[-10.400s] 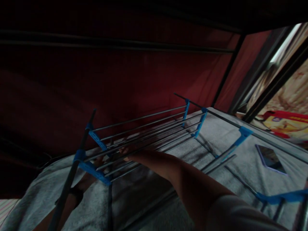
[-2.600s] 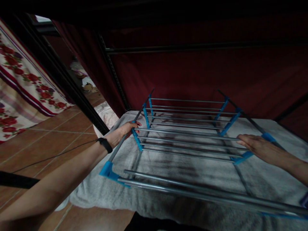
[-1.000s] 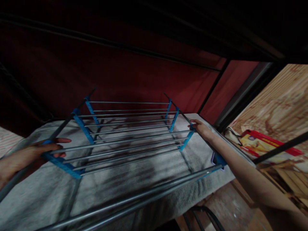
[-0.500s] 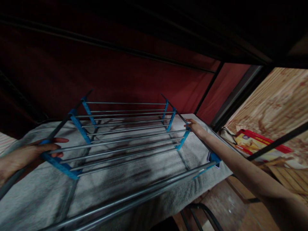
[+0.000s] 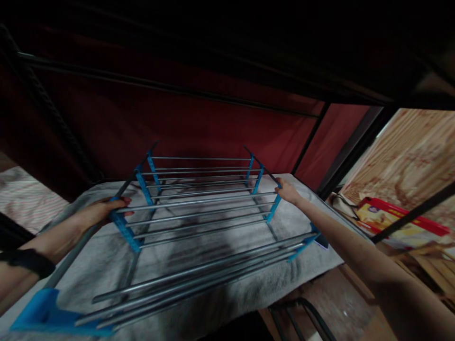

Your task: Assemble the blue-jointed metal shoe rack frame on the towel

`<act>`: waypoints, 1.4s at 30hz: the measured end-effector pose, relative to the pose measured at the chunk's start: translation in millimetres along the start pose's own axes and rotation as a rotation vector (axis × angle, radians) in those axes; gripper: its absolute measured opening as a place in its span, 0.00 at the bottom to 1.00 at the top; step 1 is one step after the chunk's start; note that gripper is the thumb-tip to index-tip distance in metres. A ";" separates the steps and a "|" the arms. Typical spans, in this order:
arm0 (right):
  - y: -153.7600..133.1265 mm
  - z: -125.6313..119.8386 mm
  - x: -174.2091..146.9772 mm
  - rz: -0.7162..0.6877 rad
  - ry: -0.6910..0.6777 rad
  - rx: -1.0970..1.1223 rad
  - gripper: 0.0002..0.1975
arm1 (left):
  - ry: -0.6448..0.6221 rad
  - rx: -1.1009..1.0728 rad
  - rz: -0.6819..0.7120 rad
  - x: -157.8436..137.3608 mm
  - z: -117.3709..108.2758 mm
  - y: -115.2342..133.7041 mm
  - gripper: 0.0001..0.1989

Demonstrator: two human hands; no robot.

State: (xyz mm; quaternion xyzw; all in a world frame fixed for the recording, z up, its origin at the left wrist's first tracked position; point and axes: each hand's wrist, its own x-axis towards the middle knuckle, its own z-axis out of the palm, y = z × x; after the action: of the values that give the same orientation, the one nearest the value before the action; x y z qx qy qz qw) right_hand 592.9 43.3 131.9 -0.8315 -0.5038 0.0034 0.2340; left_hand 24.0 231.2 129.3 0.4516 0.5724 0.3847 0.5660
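Note:
A shoe rack [image 5: 209, 202] of grey metal tubes and blue plastic brackets lies across the bed in front of me. My left hand [image 5: 106, 210] is closed around its left side pole, at a blue bracket [image 5: 125, 230]. On the far right, my right hand [image 5: 287, 190] closes on the opposite side pole at another blue bracket [image 5: 273, 208]. The nearest tier of tubes [image 5: 199, 270] sits closer to me, its right ends in a blue bracket [image 5: 302, 248]. At lower left is a blue bracket [image 5: 53, 312]; one tube's left end shows free beside it.
A grey blanket [image 5: 99, 265] covers the bed under the rack. Dark metal bed posts [image 5: 309, 137] and a red curtain [image 5: 199, 128] stand behind. At right are a red and yellow box [image 5: 391, 218] and a dark phone-like object [image 5: 322, 243]. A black chair frame [image 5: 298, 312] is below.
My view has shifted left and back, bringing the lower-left bracket and tube ends into sight. My left hand and the rack's left side appear further right. Both hands keep their hold.

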 end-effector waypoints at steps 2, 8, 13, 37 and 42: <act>-4.5 2.6 -9.4 -0.069 0.008 -0.053 0.25 | -0.017 -0.025 0.040 -5.8 0.5 2.3 0.19; 3.3 15.4 -42.5 -0.304 -0.026 -0.240 0.20 | -0.107 -0.192 -0.063 -44.9 -1.7 -0.1 0.14; 18.3 24.3 -62.4 -0.440 0.103 -0.200 0.24 | -0.162 -0.341 0.105 -68.5 -8.5 -14.4 0.12; -130.5 65.9 -240.5 -0.895 -0.053 0.011 0.14 | 0.191 -0.428 0.112 -183.8 -2.9 -153.0 0.25; -130.2 69.5 -250.9 -0.892 -0.037 0.007 0.17 | 0.243 -0.411 0.132 -184.9 2.0 -162.9 0.27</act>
State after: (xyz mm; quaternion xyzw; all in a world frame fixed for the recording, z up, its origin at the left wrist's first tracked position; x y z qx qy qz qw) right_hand 343.7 -90.7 63.4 -0.5319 -0.8173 -0.0812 0.2063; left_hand 3.7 6.7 29.7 0.3140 0.5151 0.5808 0.5465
